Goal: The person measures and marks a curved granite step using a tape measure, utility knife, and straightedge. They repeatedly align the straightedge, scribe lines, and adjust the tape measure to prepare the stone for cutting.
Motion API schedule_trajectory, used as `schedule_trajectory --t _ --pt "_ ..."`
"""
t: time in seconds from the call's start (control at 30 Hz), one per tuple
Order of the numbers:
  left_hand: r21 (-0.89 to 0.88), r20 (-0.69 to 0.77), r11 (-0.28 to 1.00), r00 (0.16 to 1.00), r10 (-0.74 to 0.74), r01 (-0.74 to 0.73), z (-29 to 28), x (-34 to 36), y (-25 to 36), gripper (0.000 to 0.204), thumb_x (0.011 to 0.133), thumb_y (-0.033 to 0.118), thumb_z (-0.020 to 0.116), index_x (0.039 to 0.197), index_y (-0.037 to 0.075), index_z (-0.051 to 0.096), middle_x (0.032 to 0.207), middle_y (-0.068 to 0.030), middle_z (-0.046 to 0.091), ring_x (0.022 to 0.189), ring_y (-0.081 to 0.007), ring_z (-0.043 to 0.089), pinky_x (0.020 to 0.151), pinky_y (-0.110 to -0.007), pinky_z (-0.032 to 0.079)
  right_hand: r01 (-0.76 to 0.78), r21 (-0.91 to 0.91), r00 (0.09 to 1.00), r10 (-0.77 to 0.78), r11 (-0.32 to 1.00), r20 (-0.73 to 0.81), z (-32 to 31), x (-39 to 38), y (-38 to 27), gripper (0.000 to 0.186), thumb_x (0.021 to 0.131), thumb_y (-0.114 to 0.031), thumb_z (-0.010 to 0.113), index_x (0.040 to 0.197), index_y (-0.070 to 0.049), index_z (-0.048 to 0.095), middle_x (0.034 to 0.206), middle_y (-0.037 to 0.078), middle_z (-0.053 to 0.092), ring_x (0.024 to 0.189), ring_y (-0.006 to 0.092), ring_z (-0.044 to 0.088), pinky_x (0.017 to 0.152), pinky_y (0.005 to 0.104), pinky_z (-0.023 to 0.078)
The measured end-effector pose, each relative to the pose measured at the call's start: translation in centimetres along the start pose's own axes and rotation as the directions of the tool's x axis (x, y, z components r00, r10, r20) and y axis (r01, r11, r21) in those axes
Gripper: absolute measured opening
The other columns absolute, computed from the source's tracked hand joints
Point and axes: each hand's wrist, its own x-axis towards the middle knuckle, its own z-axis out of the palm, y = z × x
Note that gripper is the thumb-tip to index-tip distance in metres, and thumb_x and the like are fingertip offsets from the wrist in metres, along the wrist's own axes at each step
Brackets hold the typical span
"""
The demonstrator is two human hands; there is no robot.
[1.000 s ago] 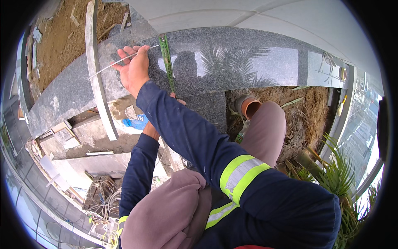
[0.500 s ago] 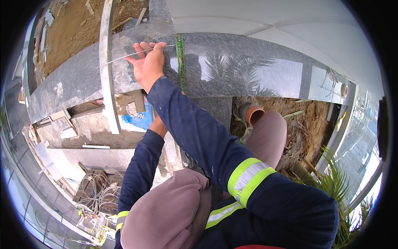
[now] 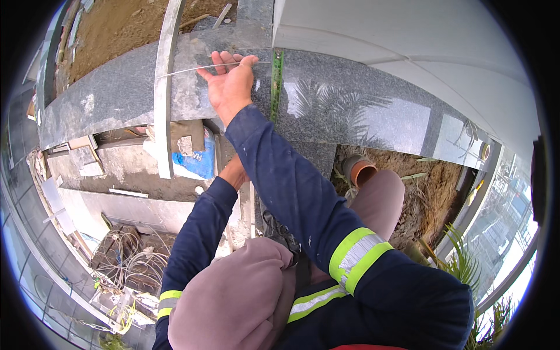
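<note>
Here's the right hand (image 3: pixel 230 87), palm up, fingers parted and crooked, a thin strand (image 3: pixel 181 73) running across them; whether the thumb pins it, I can't tell. That strand lies crosswise to the hand, reaching left to the beam (image 3: pixel 163 116) and right towards the green strip (image 3: pixel 276 81), which runs lengthwise near the thumb, on the slab (image 3: pixel 373 111). The left hand (image 3: pixel 235 172) sits farther off, below, half under the right sleeve (image 3: pixel 280 154) (so no telling its grip). Lettering? Below-left of the right hand, a blue bag (image 3: pixel 201 160) carries white characters.
</note>
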Motion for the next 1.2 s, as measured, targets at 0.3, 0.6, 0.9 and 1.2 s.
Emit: schedule_trajectory --t 0.3,0.6,0.9,1.2 --pt "0.098 -0.043 0.995 0.999 0.008 -0.003 2.5 -1.4 1.4 0.041 0.101 0.039 0.061 0.115 0.000 0.066 0.106 -0.0122 0.072 0.089 -0.0223 0.071 0.076 -0.038 0.060 -0.007 0.031 1.000 0.008 1.000 -0.022 0.0 0.6 -0.2 0.046 0.108 -0.056 0.029 0.116 -0.013 0.041 0.108 0.007 0.055 0.102 0.0238 0.061 0.104 0.0792 0.034" --pt "0.293 -0.067 0.955 0.995 0.075 -0.052 5.8 -3.3 3.1 0.043 0.102 0.042 0.060 0.108 -0.001 0.067 0.098 -0.0103 0.070 0.082 -0.0191 0.069 0.072 -0.034 0.058 -0.011 0.078 0.999 0.014 0.997 -0.034 0.2 0.9 0.1 0.045 0.106 -0.059 0.033 0.110 -0.015 0.044 0.107 0.006 0.056 0.103 0.0229 0.061 0.102 0.0769 0.035" --pt "0.378 -0.086 0.925 0.993 0.086 -0.047 7.2 -4.2 4.3 0.047 0.102 0.044 0.059 0.102 -0.002 0.068 0.090 -0.0084 0.069 0.076 -0.0159 0.066 0.068 -0.031 0.055 0.000 0.098 0.999 0.004 0.995 -0.037 0.1 1.3 0.3 0.043 0.107 -0.058 0.033 0.106 -0.017 0.045 0.100 0.004 0.060 0.100 0.0222 0.062 0.099 0.0762 0.037" --pt "0.435 -0.097 0.899 0.990 0.101 -0.049 8.9 -5.6 5.0 0.051 0.102 0.047 0.058 0.095 -0.002 0.068 0.082 -0.0065 0.068 0.070 -0.0127 0.064 0.064 -0.027 0.053 -0.038 0.173 0.999 0.042 0.984 -0.022 1.0 1.4 -0.4 0.049 0.108 -0.057 0.027 0.098 -0.013 0.047 0.093 0.005 0.060 0.094 0.0246 0.063 0.099 0.0773 0.039"
